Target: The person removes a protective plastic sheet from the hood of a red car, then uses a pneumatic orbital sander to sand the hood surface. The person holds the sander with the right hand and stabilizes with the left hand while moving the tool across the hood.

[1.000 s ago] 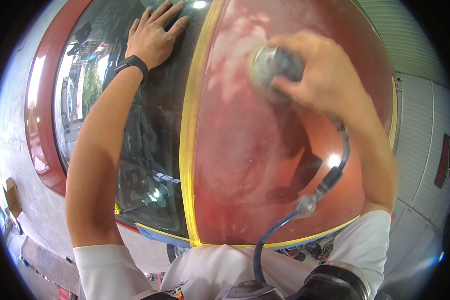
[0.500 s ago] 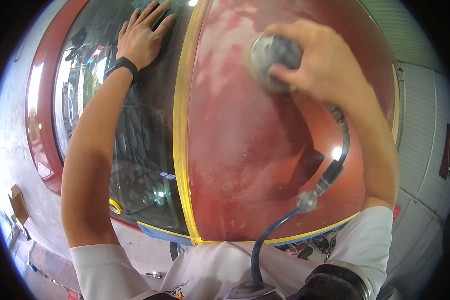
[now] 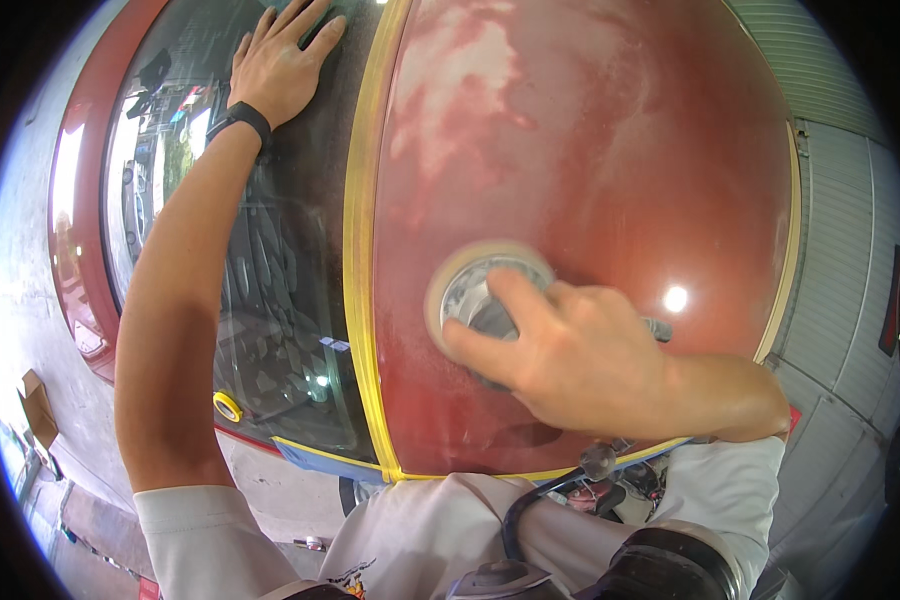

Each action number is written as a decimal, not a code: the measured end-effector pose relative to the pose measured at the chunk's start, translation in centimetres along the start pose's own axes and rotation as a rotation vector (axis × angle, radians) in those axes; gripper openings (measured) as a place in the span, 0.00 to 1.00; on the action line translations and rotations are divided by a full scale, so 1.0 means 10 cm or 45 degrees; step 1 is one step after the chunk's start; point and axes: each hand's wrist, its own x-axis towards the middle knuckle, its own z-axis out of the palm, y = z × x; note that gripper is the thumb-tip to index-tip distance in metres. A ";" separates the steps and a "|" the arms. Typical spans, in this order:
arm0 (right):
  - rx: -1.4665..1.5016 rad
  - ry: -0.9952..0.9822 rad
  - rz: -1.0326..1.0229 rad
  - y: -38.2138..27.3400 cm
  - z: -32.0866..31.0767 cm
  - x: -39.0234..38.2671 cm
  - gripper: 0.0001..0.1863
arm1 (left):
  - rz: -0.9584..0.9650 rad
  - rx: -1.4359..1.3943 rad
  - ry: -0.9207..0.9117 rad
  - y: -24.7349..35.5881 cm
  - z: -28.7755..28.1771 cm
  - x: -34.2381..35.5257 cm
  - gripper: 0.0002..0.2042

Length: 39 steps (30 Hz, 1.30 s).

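Observation:
My left hand [image 3: 276, 72] lies with spread fingers on the dark glass [image 3: 290, 280] of a red car, a black band round its wrist. My right hand [image 3: 580, 350] grips a round air sander [image 3: 479, 296] on the red painted panel [image 3: 450, 120], low in its middle. The sander's pad is motion-blurred. A yellow tape strip [image 3: 363, 250] borders the panel beside the glass. The sander's hose, with a round fitting [image 3: 598, 460], passes under my right arm and down toward my body.
A yellow tape roll [image 3: 227, 406] rests on the glass. Blue masking [image 3: 320, 460] runs along the near edge. An open cardboard box [image 3: 38, 408] is on the concrete floor [image 3: 15, 280] at left. Metal shutters and panels [image 3: 850, 280] stand at the right.
My right hand and the sander have moved from high on the panel down toward me and left. My left hand has shifted slightly up and left on the glass.

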 end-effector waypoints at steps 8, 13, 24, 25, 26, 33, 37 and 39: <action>-0.100 0.236 0.268 0.81 -0.35 0.23 0.27 | 0.310 0.341 -0.025 -0.16 0.01 -0.06 0.30; -0.036 0.036 0.170 0.26 -0.12 -0.01 0.26 | 0.069 0.067 -0.008 -0.11 0.07 -0.07 0.29; -0.085 0.318 0.352 0.78 -0.26 0.06 0.28 | 0.308 0.303 -0.033 -0.11 0.01 -0.06 0.28; -0.074 0.326 0.427 0.96 -0.34 0.13 0.30 | 0.430 0.428 -0.053 -0.12 -0.01 -0.08 0.28; -0.094 0.348 0.469 1.10 -0.39 0.19 0.29 | 0.305 0.295 -0.036 -0.11 -0.01 -0.08 0.28; -0.071 0.342 0.360 0.72 -0.21 0.13 0.28 | 0.077 0.043 -0.002 -0.06 0.05 -0.11 0.29; -0.049 0.106 0.234 0.16 0.06 0.07 0.25 | 0.032 0.008 0.023 -0.07 0.08 -0.06 0.30; -0.014 0.102 0.208 0.10 0.07 0.06 0.20 | 0.002 -0.041 0.040 -0.08 0.09 -0.05 0.31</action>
